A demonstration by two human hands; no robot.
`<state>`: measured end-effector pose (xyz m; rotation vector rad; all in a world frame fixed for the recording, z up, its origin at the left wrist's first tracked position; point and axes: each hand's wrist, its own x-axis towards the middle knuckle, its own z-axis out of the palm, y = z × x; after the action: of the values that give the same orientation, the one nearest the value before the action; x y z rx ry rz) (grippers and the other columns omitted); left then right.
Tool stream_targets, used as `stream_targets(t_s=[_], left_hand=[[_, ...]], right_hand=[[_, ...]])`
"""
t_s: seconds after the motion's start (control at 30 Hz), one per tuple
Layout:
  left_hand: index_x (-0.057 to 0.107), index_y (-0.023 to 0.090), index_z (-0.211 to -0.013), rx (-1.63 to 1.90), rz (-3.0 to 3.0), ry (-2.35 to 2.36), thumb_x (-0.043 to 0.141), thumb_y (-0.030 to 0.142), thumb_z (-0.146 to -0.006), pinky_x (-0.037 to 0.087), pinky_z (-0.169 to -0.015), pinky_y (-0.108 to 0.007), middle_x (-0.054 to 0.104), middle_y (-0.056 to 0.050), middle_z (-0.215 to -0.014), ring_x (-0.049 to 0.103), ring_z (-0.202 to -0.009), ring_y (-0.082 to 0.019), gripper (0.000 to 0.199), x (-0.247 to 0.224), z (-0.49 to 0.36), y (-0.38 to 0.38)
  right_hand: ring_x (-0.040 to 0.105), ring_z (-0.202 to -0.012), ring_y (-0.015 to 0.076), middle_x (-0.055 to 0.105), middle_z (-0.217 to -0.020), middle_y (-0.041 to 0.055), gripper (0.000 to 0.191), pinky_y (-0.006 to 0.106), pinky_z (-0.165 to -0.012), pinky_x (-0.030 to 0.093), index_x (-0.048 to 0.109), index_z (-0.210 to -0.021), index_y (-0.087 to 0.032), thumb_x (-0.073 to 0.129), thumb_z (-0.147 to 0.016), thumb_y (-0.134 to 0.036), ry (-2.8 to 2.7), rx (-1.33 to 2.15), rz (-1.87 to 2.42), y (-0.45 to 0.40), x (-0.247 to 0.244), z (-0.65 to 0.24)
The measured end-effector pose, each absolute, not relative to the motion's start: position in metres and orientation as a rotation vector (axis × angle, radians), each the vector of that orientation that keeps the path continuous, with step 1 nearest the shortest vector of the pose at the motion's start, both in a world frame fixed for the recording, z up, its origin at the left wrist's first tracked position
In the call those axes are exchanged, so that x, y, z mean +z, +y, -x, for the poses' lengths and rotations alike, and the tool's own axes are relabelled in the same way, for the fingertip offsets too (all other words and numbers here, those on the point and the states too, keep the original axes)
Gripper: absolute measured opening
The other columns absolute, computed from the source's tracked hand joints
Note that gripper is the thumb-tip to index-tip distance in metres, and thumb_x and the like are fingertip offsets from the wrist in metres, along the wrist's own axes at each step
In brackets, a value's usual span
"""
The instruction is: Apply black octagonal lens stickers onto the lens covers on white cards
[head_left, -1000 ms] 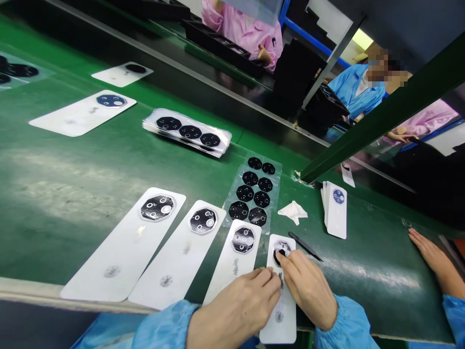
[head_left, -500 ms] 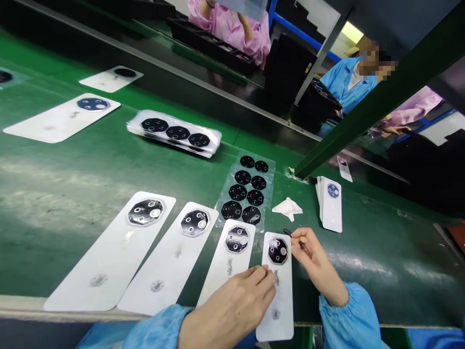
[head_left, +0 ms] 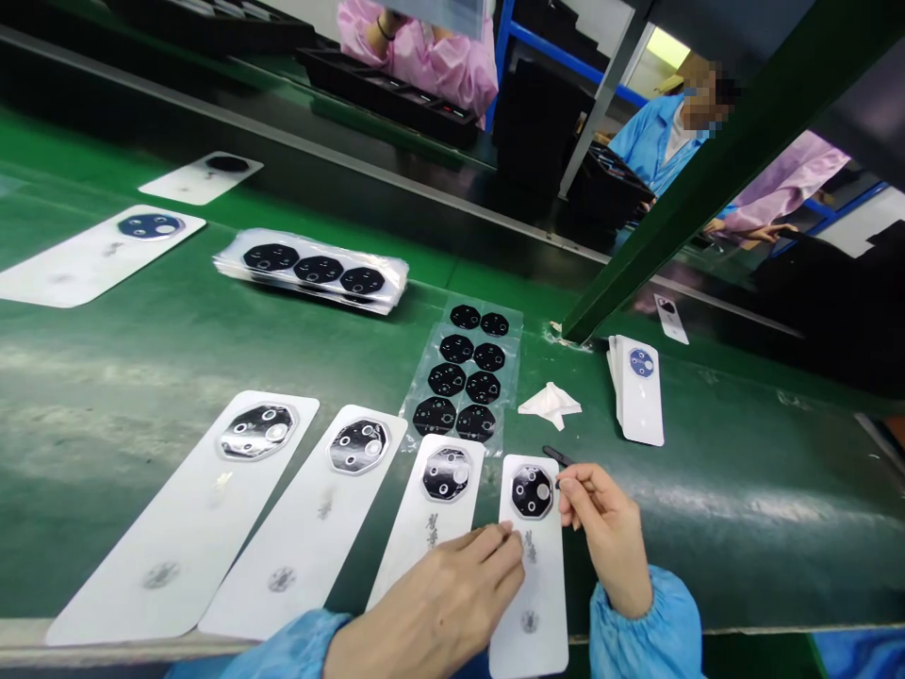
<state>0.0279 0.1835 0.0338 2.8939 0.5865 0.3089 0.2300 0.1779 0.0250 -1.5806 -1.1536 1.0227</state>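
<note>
A white phone back cover (head_left: 527,585) with a black octagonal camera plate (head_left: 532,492) lies near the table's front edge. My left hand (head_left: 442,599) rests across its left side, bent fingers together and pressed on it; the thumb is hidden. Close to the plate's right edge, my right hand (head_left: 604,528) pinches a slim black tool (head_left: 557,455), mostly covered by the fingers. To the left lie more white covers, one partly under my left hand (head_left: 431,509), another (head_left: 311,528) and a third (head_left: 190,519). Behind them is a clear sheet (head_left: 513,349) of black octagonal stickers.
A stack of sticker sheets (head_left: 311,269) lies farther back. A crumpled white cloth (head_left: 550,405) sits before a small pile of white covers (head_left: 640,405). Two covers lie at the far left. A green post (head_left: 636,255) slants up; people in pink and blue work beyond.
The view has shifted slightly, moving the covers a little left and down in the picture. My right fingers have moved closer in beside the camera plate. My left hand stays on the cover.
</note>
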Motion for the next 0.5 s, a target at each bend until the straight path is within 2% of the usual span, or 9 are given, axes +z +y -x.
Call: stream_targets(t_s=[0.17, 0.3, 0.5], left_hand=[[0.053, 0.010, -0.111, 0.317, -2.859, 0.571, 0.047, 0.008, -0.089, 0.049, -0.083, -0.029, 0.060, -0.010, -0.110, 0.055, -0.102, -0.019, 0.023, 0.026, -0.028, 0.184], [0.055, 0.009, -0.108, 0.391, -2.912, 0.554, 0.044, 0.007, -0.089, 0.051, -0.079, -0.030, 0.061, -0.010, -0.108, 0.056, -0.099, -0.021, 0.022, 0.017, -0.029, 0.184], [0.058, 0.010, -0.102, 0.506, -2.941, 0.532, 0.044, 0.013, -0.090, 0.050, -0.081, -0.030, 0.063, -0.009, -0.107, 0.057, -0.098, -0.021, 0.018, 0.009, -0.028, 0.185]], right_hand=[[0.062, -0.065, 0.0132, 0.066, -0.078, 0.0030, 0.026, 0.027, -0.064, 0.053, 0.061, -0.092, -0.019, 0.064, -0.082, -0.042, -1.099, 1.197, 1.457, 0.179, 0.027, -0.227], [0.060, -0.062, 0.0118, 0.061, -0.073, 0.0000, 0.019, 0.023, -0.059, 0.050, 0.058, -0.089, -0.020, 0.064, -0.082, -0.037, -1.133, 1.153, 1.484, 0.176, 0.025, -0.224], [0.060, -0.068, 0.0134, 0.059, -0.079, 0.0004, 0.013, 0.024, -0.060, 0.049, 0.055, -0.092, -0.021, 0.060, -0.085, -0.031, -1.237, 1.005, 1.564, 0.171, 0.019, -0.221]])
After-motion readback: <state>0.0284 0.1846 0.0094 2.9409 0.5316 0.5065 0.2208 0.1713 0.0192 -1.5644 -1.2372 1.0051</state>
